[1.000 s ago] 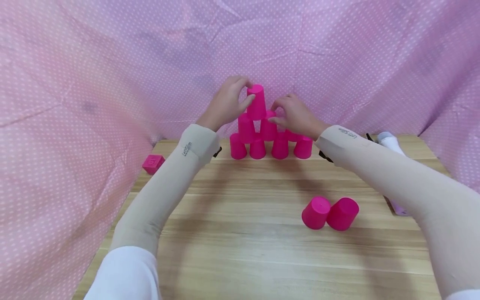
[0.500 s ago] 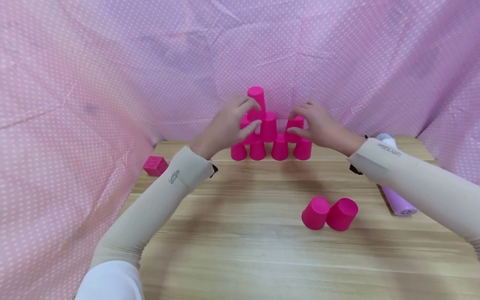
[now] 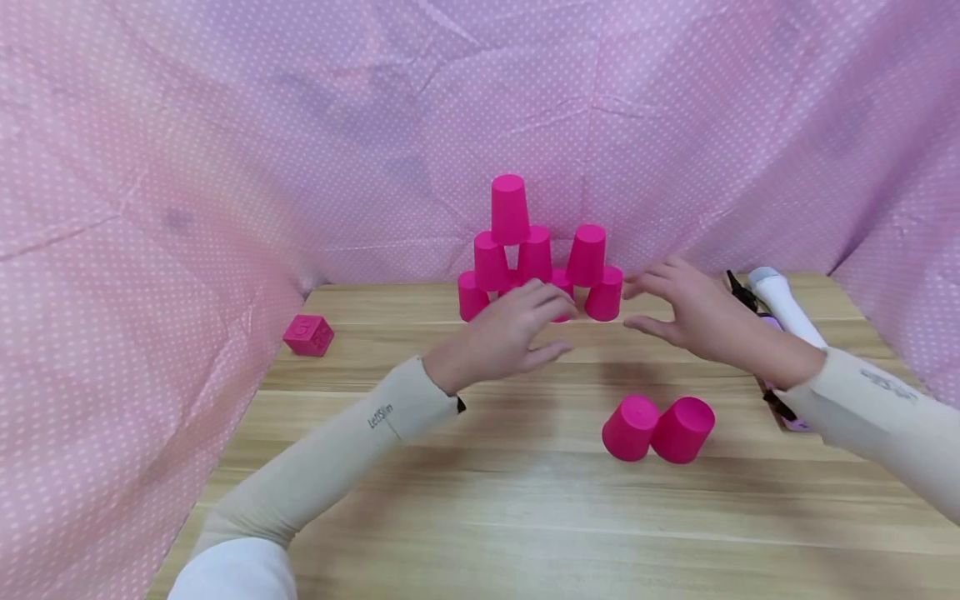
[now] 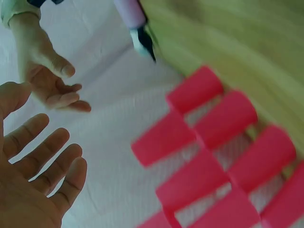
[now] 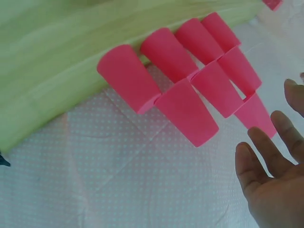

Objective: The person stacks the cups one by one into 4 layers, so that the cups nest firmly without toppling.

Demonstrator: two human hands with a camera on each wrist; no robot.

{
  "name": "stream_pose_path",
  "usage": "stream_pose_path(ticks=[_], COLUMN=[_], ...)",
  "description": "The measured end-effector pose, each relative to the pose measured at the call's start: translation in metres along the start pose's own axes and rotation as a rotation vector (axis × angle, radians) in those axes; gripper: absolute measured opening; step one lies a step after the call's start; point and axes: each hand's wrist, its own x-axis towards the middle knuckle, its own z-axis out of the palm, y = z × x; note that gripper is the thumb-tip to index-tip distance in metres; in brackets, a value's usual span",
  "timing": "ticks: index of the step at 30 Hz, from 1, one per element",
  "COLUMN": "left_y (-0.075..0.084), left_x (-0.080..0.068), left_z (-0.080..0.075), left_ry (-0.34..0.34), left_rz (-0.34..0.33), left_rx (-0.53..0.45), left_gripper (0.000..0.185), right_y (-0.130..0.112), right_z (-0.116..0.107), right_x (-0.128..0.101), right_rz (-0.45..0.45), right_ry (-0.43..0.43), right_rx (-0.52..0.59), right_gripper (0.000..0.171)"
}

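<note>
A: Where are we finding the cup tower (image 3: 535, 254)?

B: We are seeing it standing on the table (image 3: 480, 517), dotted cloth (image 3: 450, 100) hanging behind it. Four upturned cups are carrying three; one top cup (image 3: 510, 210) is bridging the left and middle of those.

A: And the hands?

B: The left hand (image 3: 510, 337) is hovering in front of the tower, fingers loosely bent and parted; the right hand (image 3: 701, 323) is hovering just right of it, fingers likewise. Neither is holding anything, and we are reading both as apart from the cups.

A: Farther out?

B: Two loose cups (image 3: 631, 433) are standing mouth-down in front of the tower, toward its right. A pink block (image 3: 309, 335) is lying well to its left, a white tube (image 3: 786, 304) to its right.

A: What are we worrying about?

B: We are judging the left knuckles the main risk: brushing the bottom row could be sliding a support and dropping the top cup. Right fingertips nudging sideways could be toppling the middle row's right cup (image 3: 587, 256).
</note>
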Motion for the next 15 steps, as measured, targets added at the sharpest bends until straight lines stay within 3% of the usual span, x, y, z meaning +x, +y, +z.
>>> stream_pose_path(ticks=[8, 15], left_y=[0.028, 0.044], left_x=[0.01, 0.015], left_z=[0.03, 0.058], left_ry=[-0.13, -0.219], left_rz=[0.053, 0.072], left_rx=[-0.043, -0.074], left_gripper=[0.038, 0.04], right_y=[-0.016, -0.021], right_z=[-0.009, -0.003], right_x=[-0.052, -0.08], right_rz=[0.024, 0.032], right_ry=[-0.034, -0.152], right_rx=[0.014, 0.041], right_gripper=[0.036, 0.034])
